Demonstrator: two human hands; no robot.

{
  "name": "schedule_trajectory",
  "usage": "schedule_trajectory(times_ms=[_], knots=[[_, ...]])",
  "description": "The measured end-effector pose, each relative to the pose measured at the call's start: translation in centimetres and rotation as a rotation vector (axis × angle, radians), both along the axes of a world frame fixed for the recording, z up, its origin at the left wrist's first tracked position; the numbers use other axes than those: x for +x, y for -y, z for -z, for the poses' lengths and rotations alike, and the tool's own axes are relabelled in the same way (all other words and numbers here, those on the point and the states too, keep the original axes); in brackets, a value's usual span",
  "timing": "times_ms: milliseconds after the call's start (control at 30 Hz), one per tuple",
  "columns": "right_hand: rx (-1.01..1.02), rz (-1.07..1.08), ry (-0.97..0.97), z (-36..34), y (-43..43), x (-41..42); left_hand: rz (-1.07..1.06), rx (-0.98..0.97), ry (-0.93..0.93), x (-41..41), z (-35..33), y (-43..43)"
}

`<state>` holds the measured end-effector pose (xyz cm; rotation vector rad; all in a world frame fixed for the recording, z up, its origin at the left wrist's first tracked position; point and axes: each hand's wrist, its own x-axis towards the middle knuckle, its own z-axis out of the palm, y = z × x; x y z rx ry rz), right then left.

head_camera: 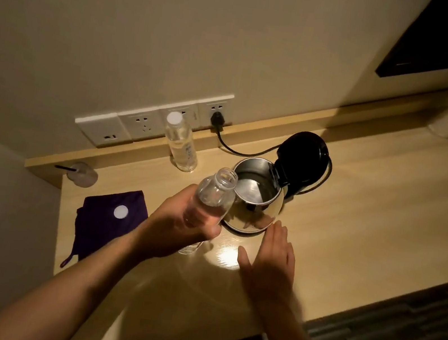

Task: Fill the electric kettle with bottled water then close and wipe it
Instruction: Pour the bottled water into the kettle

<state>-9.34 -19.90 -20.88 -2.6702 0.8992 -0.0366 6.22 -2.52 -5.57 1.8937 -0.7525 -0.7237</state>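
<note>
Your wooden desk (358, 210) runs along the wall, and on it, near the middle, stands the steel electric kettle (255, 204) with its black lid (302, 156) swung fully up and back, so the bare metal inside is open to view. A black cord (238, 150) leads from behind the kettle to a plug in the row of wall sockets (141, 126). To your left on the desk lies a folded purple cloth (110, 219), and a white bottle cap (121, 212) rests on top of it. Your left hand (177, 227) is wrapped around the body of an uncapped clear water bottle (212, 197), held tilted with its open neck pointing toward the kettle's rim, just beside it; whether water is coming out cannot be told. Your right hand (273, 255) is flat and spread wide, holding nothing, its fingertips close to the kettle's base on the near side; contact with the steel is unclear. A second bottle (181, 142), capped in white, stands upright against the back ledge, left of the kettle. A small glass (84, 174) with a dark stick in it sits in the far left corner.
</note>
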Motion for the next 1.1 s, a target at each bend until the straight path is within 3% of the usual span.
schedule_trajectory(times_ms=[100, 200, 367, 900, 1100], knots=[[-0.009, 0.000, 0.046, 0.8, 0.0, -0.2, -0.038, 0.051, -0.095, 0.2, -0.7, 0.7], [-0.037, -0.011, 0.115, 1.5, -0.1, -0.5, 0.001, 0.072, -0.072, 0.7, -1.1, 1.1], [-0.045, -0.014, 0.161, 2.3, 0.0, -0.7, 0.064, -0.026, -0.147, 1.8, -1.5, 1.1], [-0.071, -0.013, -0.053, 2.0, 0.2, -0.5, 0.152, 0.134, -0.084, 3.6, -1.4, 0.6], [-0.059, -0.015, -0.075, 1.9, 0.2, -0.4, 0.175, 0.148, -0.181, 4.1, -1.5, 0.6]])
